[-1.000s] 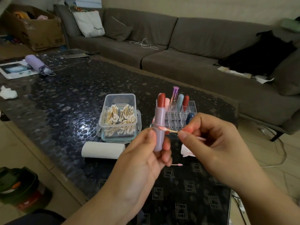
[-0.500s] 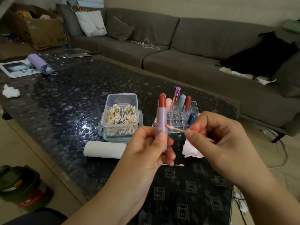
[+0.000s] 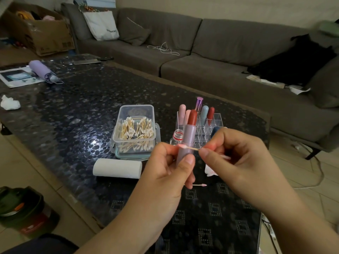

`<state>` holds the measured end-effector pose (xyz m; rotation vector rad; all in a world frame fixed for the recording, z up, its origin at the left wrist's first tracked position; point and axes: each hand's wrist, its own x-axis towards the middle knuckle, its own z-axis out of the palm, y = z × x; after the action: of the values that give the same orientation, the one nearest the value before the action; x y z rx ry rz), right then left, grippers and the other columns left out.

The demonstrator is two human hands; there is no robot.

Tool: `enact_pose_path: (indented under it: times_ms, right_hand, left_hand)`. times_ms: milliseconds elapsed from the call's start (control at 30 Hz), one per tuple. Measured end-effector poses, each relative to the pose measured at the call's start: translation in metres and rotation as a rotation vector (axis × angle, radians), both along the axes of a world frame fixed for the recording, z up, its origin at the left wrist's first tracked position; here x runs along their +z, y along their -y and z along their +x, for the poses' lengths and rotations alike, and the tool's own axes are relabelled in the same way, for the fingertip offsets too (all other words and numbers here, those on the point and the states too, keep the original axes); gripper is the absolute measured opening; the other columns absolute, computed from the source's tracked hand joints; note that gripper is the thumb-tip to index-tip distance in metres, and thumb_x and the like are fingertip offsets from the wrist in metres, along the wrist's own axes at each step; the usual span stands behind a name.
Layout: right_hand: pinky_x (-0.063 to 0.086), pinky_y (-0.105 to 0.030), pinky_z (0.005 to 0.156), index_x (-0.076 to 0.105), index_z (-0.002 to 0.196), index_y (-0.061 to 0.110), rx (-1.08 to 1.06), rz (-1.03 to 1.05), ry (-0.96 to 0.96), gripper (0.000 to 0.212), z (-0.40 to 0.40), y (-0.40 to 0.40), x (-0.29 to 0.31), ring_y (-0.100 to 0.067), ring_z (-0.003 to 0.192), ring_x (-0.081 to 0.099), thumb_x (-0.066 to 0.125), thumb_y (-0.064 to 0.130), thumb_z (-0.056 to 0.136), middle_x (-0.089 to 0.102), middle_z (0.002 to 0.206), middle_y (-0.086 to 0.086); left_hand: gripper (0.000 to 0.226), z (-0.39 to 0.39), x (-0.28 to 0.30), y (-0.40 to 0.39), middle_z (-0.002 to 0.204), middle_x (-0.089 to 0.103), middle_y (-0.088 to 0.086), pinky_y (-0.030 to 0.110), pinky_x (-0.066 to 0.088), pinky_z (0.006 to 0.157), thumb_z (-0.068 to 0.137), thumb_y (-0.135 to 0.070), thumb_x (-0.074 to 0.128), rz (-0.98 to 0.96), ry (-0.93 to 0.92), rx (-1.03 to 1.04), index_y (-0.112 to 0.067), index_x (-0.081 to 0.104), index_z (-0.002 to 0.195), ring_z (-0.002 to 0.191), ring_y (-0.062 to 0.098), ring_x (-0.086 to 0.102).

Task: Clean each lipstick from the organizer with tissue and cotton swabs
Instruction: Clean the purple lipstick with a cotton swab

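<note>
Held upright in the middle of view: a lilac-cased lipstick with an exposed brick-red bullet (image 3: pixel 189 136), gripped low on its case by the left hand (image 3: pixel 170 173), thumb in front and fingers curled behind. Laid across the case just above that thumb: a wooden-stemmed cotton swab with a pink-stained tip (image 3: pixel 189 147), tip pointing to 9 o'clock and touching the case, stem pinched between thumb and forefinger of the right hand (image 3: pixel 236 162), remaining fingers curled loosely.

Directly behind the lipstick at 12 o'clock: a clear acrylic gridded lipstick organizer (image 3: pixel 211 125) standing on the dark pebble-patterned glass table (image 3: pixel 73 110), with several capped lipsticks upright in it: pale pink, metallic purple, grey-blue, dark red. Just at 9 o'clock of the organizer: a small clear bottle with an open neck (image 3: pixel 178 135). Further at 9 o'clock: a clear plastic rectangular box full of cotton swabs (image 3: pixel 134 131). At 7 o'clock of that box: a white tissue roll lying on its side (image 3: pixel 117 168). Below the left fingers at 6 o'clock: a used pink-tipped swab (image 3: pixel 200 185) flat on the table. Under the right hand: a crumpled white tissue with pink marks (image 3: pixel 210 171).

Far at 10 o'clock: a lilac folded umbrella (image 3: pixel 42 70) over a printed sheet, plus a crumpled white wad (image 3: pixel 10 104). Beyond the table: a long grey fabric sofa (image 3: pixel 211 57)
</note>
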<state>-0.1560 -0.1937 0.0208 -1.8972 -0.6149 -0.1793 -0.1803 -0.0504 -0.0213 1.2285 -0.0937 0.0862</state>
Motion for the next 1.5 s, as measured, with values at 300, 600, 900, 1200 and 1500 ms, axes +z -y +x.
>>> enact_pose_path:
  times_ms: [300,600,900,1200,1500]
  right_hand:
    - [0.035,-0.014,0.048,0.059,0.069,0.015,-0.02,0.02,0.0,0.012,0.001,0.003,0.0,-0.005,0.048,0.038,0.066,0.022,0.076,0.047,0.052,0.002]
    - [0.033,-0.015,0.046,0.058,0.068,0.013,-0.007,0.046,-0.017,0.014,0.002,0.006,0.001,-0.006,0.046,0.035,0.066,0.021,0.076,0.044,0.05,0.003]
    - [0.035,-0.012,0.049,0.063,0.07,0.015,-0.046,0.03,-0.048,0.014,0.006,0.011,-0.003,-0.002,0.049,0.04,0.067,0.026,0.078,0.049,0.054,0.003]
    - [0.042,-0.025,0.062,0.069,0.076,0.028,-0.393,-0.188,-0.312,0.009,0.034,0.039,-0.041,-0.016,0.066,0.049,0.069,0.024,0.084,0.058,0.083,-0.011]
    - [0.046,-0.026,0.085,0.072,0.084,0.031,-0.403,-0.648,-0.396,0.007,0.048,0.026,-0.087,-0.011,0.089,0.054,0.066,0.028,0.087,0.055,0.084,0.01]
  left_hand:
    - [0.023,0.002,0.002,0.0,0.064,0.059,-0.007,0.026,0.045,0.064,0.076,-0.03,0.065,0.037,0.013,0.022,-0.015,0.055,0.09,0.06,0.008,0.054]
    - [0.032,0.001,0.002,-0.001,0.064,0.06,-0.005,0.017,0.047,0.061,0.075,-0.039,0.07,0.109,0.045,0.076,-0.014,0.055,0.09,0.06,0.008,0.056]
    - [0.014,0.003,-0.001,-0.003,0.071,0.064,-0.003,0.032,0.046,0.069,0.079,-0.033,0.063,0.031,0.01,0.037,-0.021,0.061,0.087,0.063,0.011,0.057]
    - [0.024,0.016,-0.009,-0.018,0.08,0.066,-0.017,0.027,0.048,0.077,0.077,-0.045,0.055,0.256,-0.041,0.148,-0.03,0.063,0.093,0.075,0.001,0.062]
    - [0.012,0.027,-0.022,-0.014,0.079,0.069,-0.012,0.018,0.044,0.073,0.085,-0.017,0.066,0.402,-0.058,0.141,-0.029,0.067,0.086,0.075,0.002,0.062]
